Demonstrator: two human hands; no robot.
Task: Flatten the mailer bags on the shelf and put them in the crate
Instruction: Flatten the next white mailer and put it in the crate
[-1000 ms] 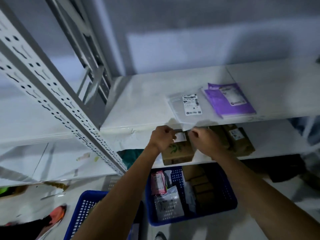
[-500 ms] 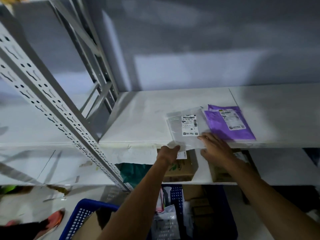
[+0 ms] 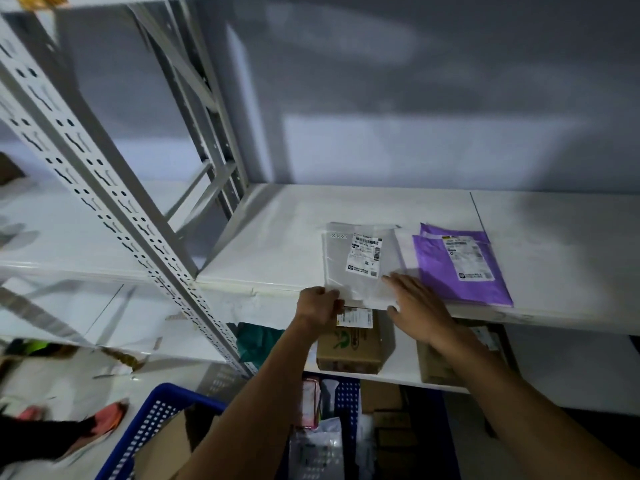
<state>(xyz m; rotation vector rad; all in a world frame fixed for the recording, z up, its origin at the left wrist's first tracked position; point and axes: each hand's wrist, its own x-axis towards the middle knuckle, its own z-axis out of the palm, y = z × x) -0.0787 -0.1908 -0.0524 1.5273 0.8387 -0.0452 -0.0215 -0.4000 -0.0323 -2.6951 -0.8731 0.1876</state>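
Note:
A clear mailer bag (image 3: 358, 263) with a white label lies flat at the front of the white shelf (image 3: 277, 244). My left hand (image 3: 318, 304) pinches its near left corner at the shelf edge. My right hand (image 3: 415, 306) rests palm down with spread fingers on the bag's near right corner. A purple mailer bag (image 3: 460, 268) lies flat just to the right, its left edge overlapping a pale bag. Below, a blue crate (image 3: 346, 400) holds several parcels and bags.
A perforated grey upright (image 3: 114, 216) stands at the left. Cardboard boxes (image 3: 353, 344) sit on the lower shelf under my hands. A second blue crate (image 3: 152, 420) with a cardboard piece stands at the lower left, near red footwear on the floor.
The view tilted up from the lower shelf. My hands rose from the box below to the upper shelf's edge; the left took the clear bag's corner and the right laid flat on it.

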